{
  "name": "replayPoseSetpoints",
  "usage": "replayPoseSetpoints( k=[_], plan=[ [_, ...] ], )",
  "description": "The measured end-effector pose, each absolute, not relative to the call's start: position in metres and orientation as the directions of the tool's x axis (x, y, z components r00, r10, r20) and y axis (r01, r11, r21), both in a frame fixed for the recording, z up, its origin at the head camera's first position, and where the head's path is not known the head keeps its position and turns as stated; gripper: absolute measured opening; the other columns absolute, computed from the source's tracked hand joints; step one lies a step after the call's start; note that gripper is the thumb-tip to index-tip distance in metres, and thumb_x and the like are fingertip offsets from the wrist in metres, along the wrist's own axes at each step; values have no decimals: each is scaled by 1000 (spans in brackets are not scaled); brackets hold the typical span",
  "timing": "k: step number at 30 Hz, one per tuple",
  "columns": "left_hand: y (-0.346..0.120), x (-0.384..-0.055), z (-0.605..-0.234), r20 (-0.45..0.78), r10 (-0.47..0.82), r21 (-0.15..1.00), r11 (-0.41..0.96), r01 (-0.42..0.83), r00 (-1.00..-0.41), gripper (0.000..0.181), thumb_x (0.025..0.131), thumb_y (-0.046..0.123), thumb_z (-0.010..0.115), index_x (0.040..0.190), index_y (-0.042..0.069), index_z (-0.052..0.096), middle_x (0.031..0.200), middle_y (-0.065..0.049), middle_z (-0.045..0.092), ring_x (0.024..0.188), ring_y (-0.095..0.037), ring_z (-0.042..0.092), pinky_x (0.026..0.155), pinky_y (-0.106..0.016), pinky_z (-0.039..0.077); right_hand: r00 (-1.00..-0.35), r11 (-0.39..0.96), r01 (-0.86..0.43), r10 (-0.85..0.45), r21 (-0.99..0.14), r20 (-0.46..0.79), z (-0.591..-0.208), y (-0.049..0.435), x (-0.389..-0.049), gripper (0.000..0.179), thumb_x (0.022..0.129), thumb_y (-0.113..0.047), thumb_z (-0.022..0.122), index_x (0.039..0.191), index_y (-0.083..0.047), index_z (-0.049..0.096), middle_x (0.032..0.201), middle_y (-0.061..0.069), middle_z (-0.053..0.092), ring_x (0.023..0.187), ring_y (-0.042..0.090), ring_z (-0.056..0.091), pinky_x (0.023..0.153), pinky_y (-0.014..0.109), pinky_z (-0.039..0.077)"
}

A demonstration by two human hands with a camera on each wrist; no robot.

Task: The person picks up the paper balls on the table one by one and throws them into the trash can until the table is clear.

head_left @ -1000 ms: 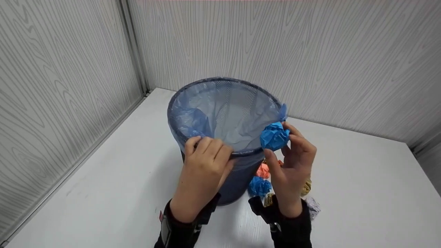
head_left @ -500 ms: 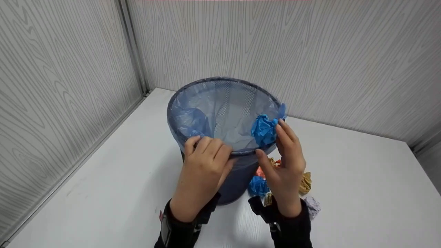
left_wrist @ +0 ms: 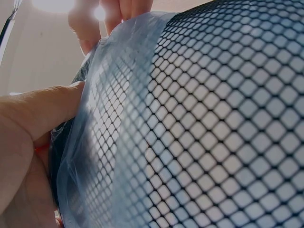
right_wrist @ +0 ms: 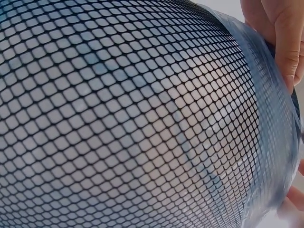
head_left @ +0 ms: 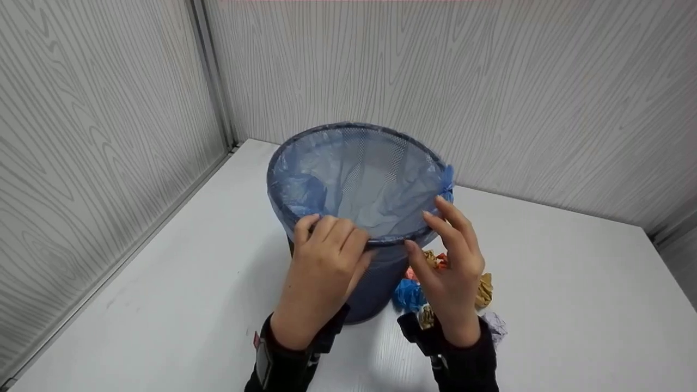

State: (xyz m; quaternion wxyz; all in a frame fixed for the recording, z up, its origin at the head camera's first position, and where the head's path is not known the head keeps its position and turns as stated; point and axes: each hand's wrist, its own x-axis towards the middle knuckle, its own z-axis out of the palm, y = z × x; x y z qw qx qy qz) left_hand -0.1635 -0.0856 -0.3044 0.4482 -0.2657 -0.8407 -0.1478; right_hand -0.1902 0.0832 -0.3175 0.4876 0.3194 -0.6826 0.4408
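A dark mesh wastebasket (head_left: 370, 291) stands on the table, lined with a translucent blue bag (head_left: 375, 201) folded over its rim. My left hand (head_left: 324, 267) grips the near rim, fingers hooked over it and thumb outside; the left wrist view shows the liner (left_wrist: 121, 90) between thumb and fingers. My right hand (head_left: 454, 267) is at the right front of the rim, its thumb tip right at the edge. Its other fingers are spread and loosely bent over the opening, holding nothing. In the right wrist view the mesh (right_wrist: 128, 118) fills most of the picture. The basket's bottom is hidden.
Beside the basket, partly behind my right hand, lie crumpled paper balls: a blue one (head_left: 408, 294), a gold one (head_left: 484, 291), a pale lilac one (head_left: 495, 328) and several others. A knot (head_left: 447, 179) of liner sticks up at the right rim. White wood-grain panels (head_left: 435, 71) stand behind.
My right hand has moved left and let go of a blue paper ball over the basket opening; the ball is out of sight. My left hand has stayed on the rim.
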Motion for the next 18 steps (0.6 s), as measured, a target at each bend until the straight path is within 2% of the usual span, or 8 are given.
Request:
replayPoseSetpoints(
  k=[14, 18],
  plan=[
    [-85, -164, -305, 831, 319, 6, 813, 582, -455, 22, 73, 21, 70, 84, 8, 56, 79, -3, 49, 78, -22, 45, 82, -43, 30, -339, 375, -877, -45, -299, 940, -328, 107, -194, 46, 82, -20, 62, 109, 14, 47, 112, 24, 49, 107, 27, 49, 90, 32, 37],
    [-85, -164, -305, 831, 322, -1, 817, 577, -454, 23, 73, 21, 70, 84, 8, 56, 79, -2, 49, 78, -22, 46, 82, -43, 30, -344, 422, -860, -62, -287, 937, -335, 118, -196, 47, 83, -22, 61, 109, 13, 46, 112, 23, 49, 107, 26, 49, 90, 31, 37]
  ],
)
